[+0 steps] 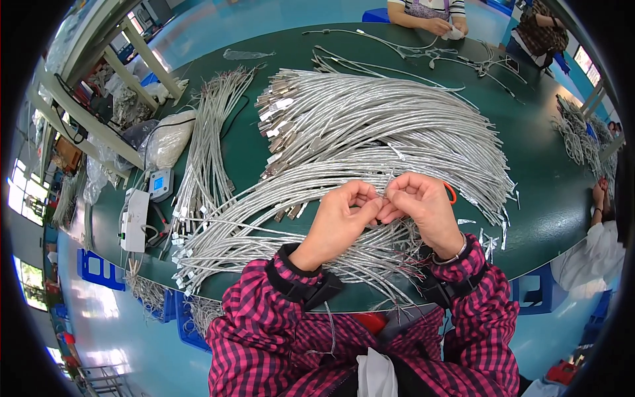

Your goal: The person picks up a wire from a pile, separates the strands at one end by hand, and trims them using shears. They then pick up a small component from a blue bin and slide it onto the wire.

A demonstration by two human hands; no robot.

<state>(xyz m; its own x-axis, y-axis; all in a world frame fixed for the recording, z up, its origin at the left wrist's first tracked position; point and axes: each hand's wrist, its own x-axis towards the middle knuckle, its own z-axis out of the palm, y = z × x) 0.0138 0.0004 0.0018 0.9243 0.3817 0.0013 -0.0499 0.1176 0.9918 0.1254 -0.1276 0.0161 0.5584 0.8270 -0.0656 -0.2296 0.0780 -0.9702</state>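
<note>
My left hand (343, 216) and my right hand (423, 206) meet over the middle of the pile, thumbs and fingertips pinched together at the end of a silver cable. The fine detail between the fingertips is too small to make out. Behind them lies a large bundle of silver braided cables (397, 112), its metal connectors (283, 122) at the left end. More silver cables (264, 192) run under and in front of my hands, with stripped, thin wire ends (413, 261) near my right wrist. An orange loop (451, 192), perhaps a tool handle, shows beside my right hand.
The green table (542, 159) also bears another cable bundle (215, 126), a small device with a blue display (160, 184) and a white box (135, 220) at the left. A shelf frame (92, 119) borders that side. One person (433, 20) sits across; another person's sleeve (592, 255) is at right.
</note>
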